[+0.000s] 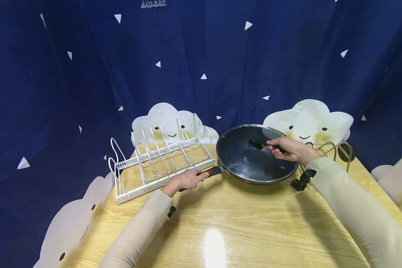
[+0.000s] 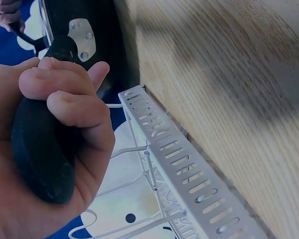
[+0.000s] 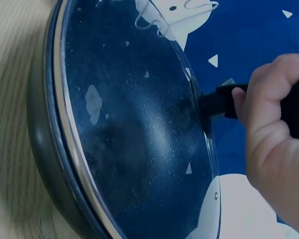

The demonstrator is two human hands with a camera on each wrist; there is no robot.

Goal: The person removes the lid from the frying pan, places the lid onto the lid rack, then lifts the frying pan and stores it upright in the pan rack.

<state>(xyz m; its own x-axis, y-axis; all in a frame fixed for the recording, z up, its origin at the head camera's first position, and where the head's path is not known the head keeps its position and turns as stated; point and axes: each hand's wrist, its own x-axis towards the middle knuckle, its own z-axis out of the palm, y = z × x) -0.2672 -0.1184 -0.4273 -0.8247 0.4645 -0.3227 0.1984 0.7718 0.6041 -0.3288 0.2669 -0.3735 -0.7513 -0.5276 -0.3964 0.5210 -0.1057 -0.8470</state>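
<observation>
A frying pan (image 3: 40, 132) with a dark outside stands at the back of the wooden table, a glass lid (image 1: 248, 162) with a metal rim sitting over it. My left hand (image 1: 189, 178) grips the pan's black handle (image 2: 42, 159), fingers curled round it and the butt showing at the palm in the left wrist view. With my right hand (image 1: 288, 149) I hold the lid's black handle (image 3: 219, 103), which rises from the middle of the glass. The lid hides the inside of the pan.
A white wire rack (image 1: 139, 192) with upright dividers stands left of the pan, its slotted rail (image 2: 182, 162) close by my left hand. Bent wire loops (image 1: 333, 149) show behind my right wrist. A dark blue curtain (image 1: 187, 44) hangs behind the table (image 1: 254, 223).
</observation>
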